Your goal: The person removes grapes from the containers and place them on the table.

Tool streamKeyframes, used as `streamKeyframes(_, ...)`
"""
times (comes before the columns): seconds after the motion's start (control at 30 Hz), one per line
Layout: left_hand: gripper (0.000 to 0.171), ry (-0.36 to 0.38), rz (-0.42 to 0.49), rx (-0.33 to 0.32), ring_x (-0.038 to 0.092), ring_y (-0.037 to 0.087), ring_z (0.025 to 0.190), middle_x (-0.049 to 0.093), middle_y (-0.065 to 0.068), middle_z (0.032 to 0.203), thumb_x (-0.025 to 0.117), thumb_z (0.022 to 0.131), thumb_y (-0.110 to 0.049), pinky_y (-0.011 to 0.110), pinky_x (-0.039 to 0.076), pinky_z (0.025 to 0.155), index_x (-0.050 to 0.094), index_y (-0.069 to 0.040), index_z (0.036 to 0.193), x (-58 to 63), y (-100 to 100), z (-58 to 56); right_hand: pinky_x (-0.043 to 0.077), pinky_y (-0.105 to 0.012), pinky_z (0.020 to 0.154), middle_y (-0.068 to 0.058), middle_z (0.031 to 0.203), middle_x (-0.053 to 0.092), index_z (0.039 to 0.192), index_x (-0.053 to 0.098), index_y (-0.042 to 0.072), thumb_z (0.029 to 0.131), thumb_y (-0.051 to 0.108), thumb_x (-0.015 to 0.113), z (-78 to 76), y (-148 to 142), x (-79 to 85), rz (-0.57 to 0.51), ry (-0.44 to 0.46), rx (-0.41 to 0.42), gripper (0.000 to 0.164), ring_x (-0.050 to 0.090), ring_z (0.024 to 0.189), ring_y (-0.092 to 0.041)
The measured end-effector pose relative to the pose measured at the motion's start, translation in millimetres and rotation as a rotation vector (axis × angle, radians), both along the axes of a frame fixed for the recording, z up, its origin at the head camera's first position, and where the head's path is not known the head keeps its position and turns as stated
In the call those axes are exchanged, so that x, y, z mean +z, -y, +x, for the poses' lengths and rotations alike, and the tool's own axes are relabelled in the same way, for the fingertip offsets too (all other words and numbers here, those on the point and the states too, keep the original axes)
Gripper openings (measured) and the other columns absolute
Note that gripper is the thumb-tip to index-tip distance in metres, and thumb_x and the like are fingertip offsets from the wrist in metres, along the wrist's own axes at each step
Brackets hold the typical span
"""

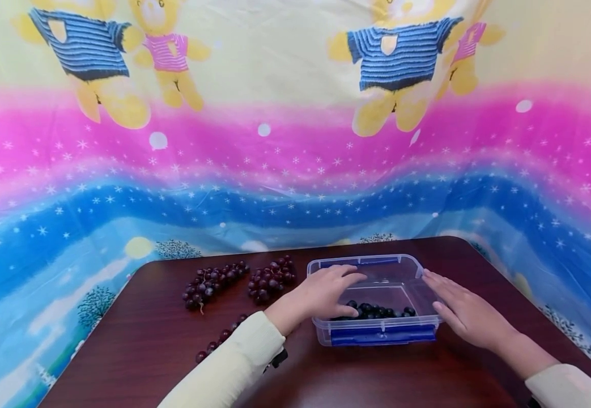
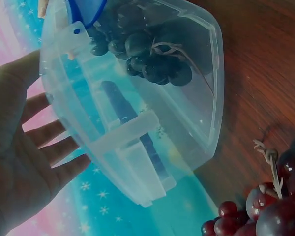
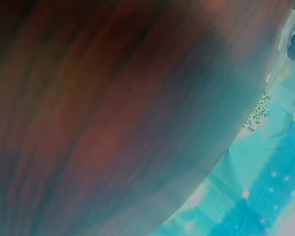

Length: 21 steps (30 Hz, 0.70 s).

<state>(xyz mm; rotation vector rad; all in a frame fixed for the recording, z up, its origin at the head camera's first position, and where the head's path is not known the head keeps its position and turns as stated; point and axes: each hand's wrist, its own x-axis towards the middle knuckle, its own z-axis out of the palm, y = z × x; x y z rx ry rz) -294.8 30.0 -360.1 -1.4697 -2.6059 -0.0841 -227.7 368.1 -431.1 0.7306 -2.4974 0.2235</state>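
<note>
A clear plastic food container [image 1: 387, 334] with blue clips stands on the table. Dark grapes [image 1: 377, 311] lie inside it, and their stem shows through the wall in the left wrist view. Over the container's left side is my left hand [image 1: 326, 290], its fingers spread and extended above the rim; the left wrist view has this hand [image 2: 19, 137] beside the wall with nothing gripped. My right hand [image 1: 471, 311] is at the right rim, fingers straight, with the fingertips at the far right corner. Whether it presses the rim cannot be told.
Two bunches of red grapes, a left one [image 1: 213, 283] and a right one [image 1: 271, 279], lie left of the container. A third bunch [image 1: 213, 347] is partly hidden by my left sleeve. A patterned cloth [image 1: 275, 153] hangs behind the brown table [image 1: 142, 334].
</note>
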Motion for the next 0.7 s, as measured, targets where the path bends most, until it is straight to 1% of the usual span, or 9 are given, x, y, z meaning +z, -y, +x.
streamKeyframes(0.13, 0.076, 0.048, -0.073, 0.004, 0.035, 0.02, 0.138, 0.037, 0.004, 0.152, 0.068, 0.086, -0.052, 0.033, 0.03, 0.111, 0.039, -0.022, 0.15, -2.3, -7, -4.0, 0.004, -0.011, 0.109, -0.015, 0.149, 0.04, 0.145, 0.042, 0.002, 0.092, 0.013, 0.062, -0.2, 0, -0.4, 0.0, -0.001, -0.001, 0.058, 0.013, 0.141, 0.0)
streamKeyframes(0.27, 0.075, 0.103, -0.124, 0.002, 0.034, 0.018, 0.138, 0.038, 0.002, 0.151, 0.068, 0.086, -0.05, 0.032, 0.03, 0.111, 0.039, -0.024, 0.15, -4.6, -13, -5.5, 0.004, -0.011, 0.109, -0.016, 0.148, 0.041, 0.145, 0.043, 0.001, 0.091, 0.012, 0.064, 0.1, 0, -1.1, -0.002, -0.006, -0.002, 0.058, 0.014, 0.141, -0.001)
streamKeyframes(0.4, 0.073, 0.213, -0.154, 0.025, 0.036, 0.014, 0.137, 0.039, -0.003, 0.151, 0.07, 0.087, -0.046, 0.031, 0.033, 0.109, 0.038, -0.027, 0.15, -5.8, -18, -5.8, 0.004, -0.011, 0.11, -0.016, 0.149, 0.041, 0.145, 0.043, 0.001, 0.092, 0.012, 0.063, 0.3, 1, -1.5, -0.006, -0.005, -0.002, 0.058, 0.012, 0.141, 0.001)
streamKeyframes(0.47, 0.073, 0.256, -0.159, 0.033, 0.036, 0.013, 0.137, 0.039, -0.004, 0.15, 0.07, 0.087, -0.044, 0.031, 0.035, 0.108, 0.038, -0.027, 0.15, -6.2, -20, -6.5, 0.004, -0.011, 0.109, -0.015, 0.149, 0.04, 0.146, 0.042, 0.002, 0.092, 0.013, 0.063, 0.4, 1, -1.0, -0.003, 0.0, -0.005, 0.059, 0.012, 0.141, 0.001)
streamKeyframes(0.6, 0.073, 0.307, -0.178, 0.031, 0.034, 0.013, 0.138, 0.038, -0.005, 0.151, 0.071, 0.087, -0.041, 0.031, 0.035, 0.108, 0.038, -0.027, 0.151, -8.6, -25, -9.4, 0.003, -0.01, 0.109, -0.015, 0.15, 0.04, 0.147, 0.041, 0.003, 0.092, 0.014, 0.063, 0.9, 2, 0.4, 0.002, 0.014, -0.02, 0.06, 0.015, 0.142, -0.002)
streamKeyframes(0.7, 0.073, 0.352, -0.189, 0.015, 0.032, 0.013, 0.139, 0.037, -0.006, 0.151, 0.073, 0.087, -0.037, 0.031, 0.034, 0.108, 0.038, -0.028, 0.15, -10.2, -30, -12.4, 0.003, -0.01, 0.108, -0.014, 0.15, 0.04, 0.147, 0.041, 0.004, 0.092, 0.015, 0.063, 1.3, 2, 0.3, 0.002, 0.019, -0.028, 0.06, 0.017, 0.142, -0.004)
